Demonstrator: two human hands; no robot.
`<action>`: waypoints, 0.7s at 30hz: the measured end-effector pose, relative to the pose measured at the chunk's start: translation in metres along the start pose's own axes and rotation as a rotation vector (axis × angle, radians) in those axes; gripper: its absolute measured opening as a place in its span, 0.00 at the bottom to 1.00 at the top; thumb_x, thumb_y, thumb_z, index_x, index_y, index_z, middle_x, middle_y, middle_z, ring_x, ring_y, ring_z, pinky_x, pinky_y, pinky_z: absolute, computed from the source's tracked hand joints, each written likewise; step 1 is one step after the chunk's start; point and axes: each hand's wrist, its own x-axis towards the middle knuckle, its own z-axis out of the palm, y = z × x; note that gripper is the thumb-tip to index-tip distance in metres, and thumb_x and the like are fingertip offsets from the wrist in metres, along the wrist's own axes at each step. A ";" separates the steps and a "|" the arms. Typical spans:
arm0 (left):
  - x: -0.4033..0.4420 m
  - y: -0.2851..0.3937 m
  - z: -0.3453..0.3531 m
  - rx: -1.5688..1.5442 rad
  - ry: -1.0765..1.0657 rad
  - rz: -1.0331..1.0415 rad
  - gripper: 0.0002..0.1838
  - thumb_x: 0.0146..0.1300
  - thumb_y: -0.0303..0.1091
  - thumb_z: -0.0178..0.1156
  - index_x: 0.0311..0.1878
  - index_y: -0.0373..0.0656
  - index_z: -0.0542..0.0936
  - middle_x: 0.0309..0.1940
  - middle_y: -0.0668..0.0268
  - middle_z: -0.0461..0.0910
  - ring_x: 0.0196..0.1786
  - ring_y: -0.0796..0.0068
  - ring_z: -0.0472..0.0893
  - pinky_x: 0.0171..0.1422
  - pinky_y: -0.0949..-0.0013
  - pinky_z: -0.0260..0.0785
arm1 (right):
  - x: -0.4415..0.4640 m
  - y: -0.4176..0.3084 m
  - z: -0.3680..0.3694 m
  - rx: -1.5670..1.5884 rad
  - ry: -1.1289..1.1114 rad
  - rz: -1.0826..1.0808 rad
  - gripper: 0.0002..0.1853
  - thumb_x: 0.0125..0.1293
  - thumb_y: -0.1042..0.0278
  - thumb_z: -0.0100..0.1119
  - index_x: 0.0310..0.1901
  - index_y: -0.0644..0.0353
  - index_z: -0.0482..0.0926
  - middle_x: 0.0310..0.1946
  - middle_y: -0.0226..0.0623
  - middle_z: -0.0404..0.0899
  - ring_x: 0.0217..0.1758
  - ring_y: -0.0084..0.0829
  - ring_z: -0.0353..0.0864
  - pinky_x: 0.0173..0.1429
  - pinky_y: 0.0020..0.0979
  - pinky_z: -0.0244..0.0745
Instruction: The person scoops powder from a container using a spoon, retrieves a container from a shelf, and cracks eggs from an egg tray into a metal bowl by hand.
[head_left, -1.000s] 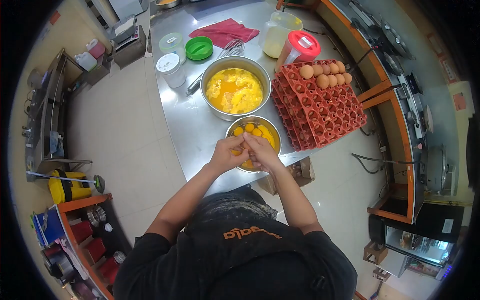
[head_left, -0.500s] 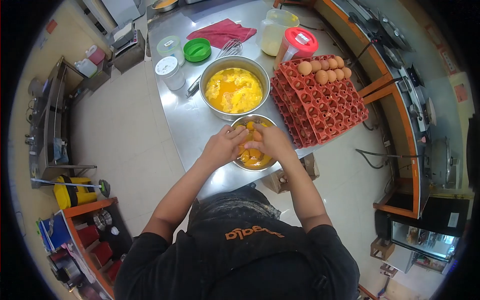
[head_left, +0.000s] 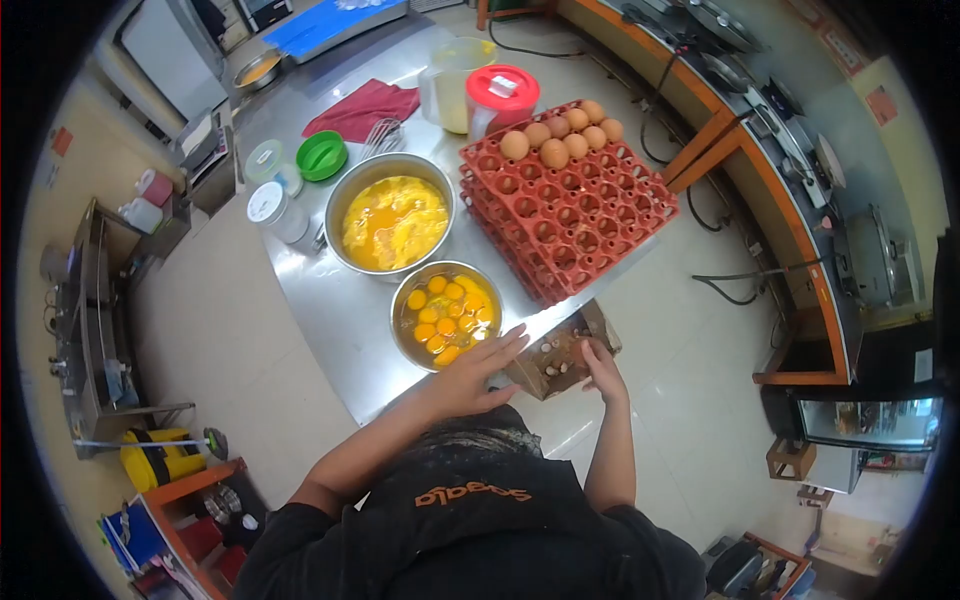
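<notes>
My left hand [head_left: 478, 377] is open, thumb and fingers apart, over the table's front edge and close to the smaller metal bowl [head_left: 398, 327]. Whole yolks and clear whites lie in that bowl. Lower right, my right hand [head_left: 604, 370] is above a cardboard box [head_left: 528, 377] of broken eggshells [head_left: 553, 369]; its fingers are apart, and no shell shows in them. Behind the small bowl stands a larger metal pot [head_left: 334, 222] with partly mixed yellow egg [head_left: 395, 222]. To the right, several brown eggs [head_left: 554, 152] sit on stacked red egg trays [head_left: 575, 215].
On the metal table [head_left: 318, 320] are a whisk [head_left: 384, 137], green lid [head_left: 321, 155], clear jars [head_left: 280, 213], red cloth [head_left: 362, 110], plastic jug [head_left: 445, 90] and red-lidded container [head_left: 502, 92]. An orange-edged counter [head_left: 710, 150] runs along the right.
Both hands have left the small bowl, where they were breaking an egg. The right went down right to the box, the left to the bowl's near right side. The view has shifted right.
</notes>
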 end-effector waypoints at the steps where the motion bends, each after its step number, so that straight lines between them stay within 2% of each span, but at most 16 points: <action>1: -0.006 -0.003 -0.001 0.016 -0.003 -0.005 0.41 0.61 0.34 0.68 0.77 0.42 0.64 0.78 0.54 0.62 0.71 0.52 0.72 0.75 0.57 0.64 | 0.029 0.025 -0.015 -0.236 0.130 -0.153 0.28 0.67 0.50 0.67 0.58 0.65 0.77 0.49 0.47 0.81 0.53 0.43 0.81 0.48 0.34 0.80; 2: -0.011 -0.006 -0.004 0.037 0.000 -0.010 0.40 0.61 0.34 0.68 0.76 0.41 0.64 0.77 0.53 0.62 0.70 0.51 0.72 0.75 0.56 0.64 | 0.058 0.052 -0.030 -0.487 0.299 -0.272 0.31 0.65 0.48 0.67 0.60 0.65 0.77 0.54 0.52 0.79 0.57 0.48 0.81 0.54 0.38 0.81; 4: -0.018 -0.009 -0.011 0.056 0.041 -0.044 0.36 0.61 0.34 0.68 0.74 0.41 0.69 0.74 0.52 0.67 0.68 0.49 0.74 0.74 0.54 0.65 | 0.070 0.010 -0.045 -0.596 0.846 -0.254 0.25 0.67 0.54 0.67 0.56 0.66 0.79 0.56 0.51 0.77 0.58 0.48 0.79 0.59 0.42 0.78; 6: -0.026 -0.011 -0.020 0.114 0.098 -0.092 0.35 0.61 0.34 0.68 0.72 0.41 0.71 0.73 0.52 0.69 0.67 0.49 0.75 0.73 0.54 0.65 | 0.042 -0.100 -0.036 -0.315 0.968 -0.582 0.19 0.67 0.61 0.67 0.53 0.65 0.81 0.52 0.49 0.78 0.55 0.46 0.80 0.55 0.40 0.79; 7: -0.029 -0.010 -0.023 0.142 0.121 -0.118 0.34 0.61 0.33 0.68 0.71 0.41 0.72 0.72 0.52 0.71 0.67 0.48 0.76 0.73 0.54 0.66 | 0.037 -0.144 -0.023 -0.272 0.951 -0.734 0.15 0.66 0.66 0.68 0.50 0.65 0.81 0.46 0.45 0.79 0.52 0.42 0.80 0.51 0.38 0.78; 8: -0.028 -0.007 -0.025 0.110 0.168 -0.148 0.31 0.62 0.33 0.68 0.69 0.42 0.74 0.71 0.53 0.73 0.65 0.48 0.77 0.72 0.55 0.67 | 0.046 -0.179 -0.010 -0.263 0.887 -0.941 0.16 0.65 0.64 0.69 0.49 0.63 0.82 0.44 0.42 0.80 0.51 0.40 0.80 0.50 0.36 0.78; 9: -0.027 -0.005 -0.027 0.127 0.183 -0.147 0.31 0.62 0.32 0.68 0.69 0.42 0.74 0.70 0.54 0.73 0.64 0.48 0.78 0.72 0.55 0.67 | 0.037 -0.224 0.012 -0.254 0.740 -0.986 0.16 0.64 0.62 0.70 0.49 0.61 0.82 0.41 0.41 0.80 0.51 0.41 0.80 0.51 0.38 0.77; 10: -0.025 -0.004 -0.029 0.143 0.198 -0.147 0.30 0.62 0.32 0.68 0.69 0.42 0.75 0.70 0.54 0.73 0.64 0.48 0.78 0.72 0.55 0.67 | 0.064 -0.246 0.029 -0.417 0.724 -1.202 0.18 0.64 0.59 0.70 0.51 0.61 0.82 0.44 0.45 0.79 0.52 0.43 0.79 0.53 0.40 0.77; 11: -0.024 -0.003 -0.031 0.158 0.216 -0.147 0.30 0.62 0.32 0.68 0.69 0.42 0.75 0.70 0.54 0.74 0.64 0.48 0.78 0.71 0.55 0.68 | 0.063 -0.273 0.055 -0.394 0.604 -1.139 0.21 0.60 0.61 0.73 0.51 0.62 0.82 0.48 0.49 0.81 0.54 0.47 0.79 0.56 0.42 0.76; 13: -0.023 -0.004 -0.033 0.162 0.257 -0.139 0.29 0.62 0.30 0.68 0.68 0.41 0.76 0.70 0.54 0.74 0.64 0.49 0.79 0.72 0.55 0.67 | 0.100 -0.295 0.089 -0.680 0.481 -1.039 0.21 0.58 0.62 0.73 0.51 0.63 0.81 0.49 0.48 0.80 0.58 0.47 0.77 0.57 0.42 0.76; 15: -0.022 0.002 -0.040 0.180 0.302 -0.128 0.29 0.62 0.29 0.68 0.68 0.41 0.76 0.70 0.54 0.74 0.63 0.50 0.79 0.71 0.56 0.68 | 0.159 -0.293 0.104 -0.811 0.545 -1.041 0.23 0.59 0.61 0.72 0.53 0.65 0.79 0.51 0.51 0.78 0.59 0.50 0.78 0.59 0.46 0.77; 17: -0.028 0.004 -0.048 0.150 0.348 -0.181 0.28 0.62 0.27 0.67 0.67 0.40 0.76 0.69 0.54 0.75 0.62 0.51 0.80 0.70 0.57 0.70 | 0.166 -0.299 0.102 -0.821 0.483 -1.060 0.25 0.58 0.63 0.71 0.54 0.66 0.77 0.50 0.54 0.78 0.56 0.51 0.80 0.59 0.46 0.78; 19: -0.039 0.004 -0.049 0.132 0.390 -0.227 0.28 0.61 0.26 0.67 0.66 0.40 0.77 0.68 0.54 0.76 0.61 0.53 0.81 0.68 0.58 0.71 | 0.125 -0.314 0.080 -0.721 0.289 -1.075 0.26 0.56 0.66 0.70 0.55 0.68 0.76 0.46 0.55 0.80 0.49 0.52 0.83 0.56 0.44 0.79; 20: -0.044 0.000 -0.051 0.135 0.405 -0.238 0.28 0.61 0.26 0.67 0.66 0.40 0.77 0.68 0.54 0.76 0.60 0.54 0.82 0.67 0.59 0.72 | 0.104 -0.314 0.073 -0.510 0.398 -1.097 0.25 0.58 0.67 0.68 0.54 0.70 0.75 0.42 0.52 0.81 0.43 0.46 0.86 0.48 0.40 0.85; 21: -0.049 -0.003 -0.054 0.135 0.420 -0.245 0.28 0.60 0.25 0.67 0.66 0.40 0.78 0.67 0.53 0.77 0.59 0.55 0.83 0.66 0.60 0.73 | 0.090 -0.310 0.063 -0.174 0.354 -0.930 0.23 0.59 0.66 0.68 0.52 0.71 0.76 0.41 0.48 0.81 0.43 0.41 0.86 0.45 0.37 0.86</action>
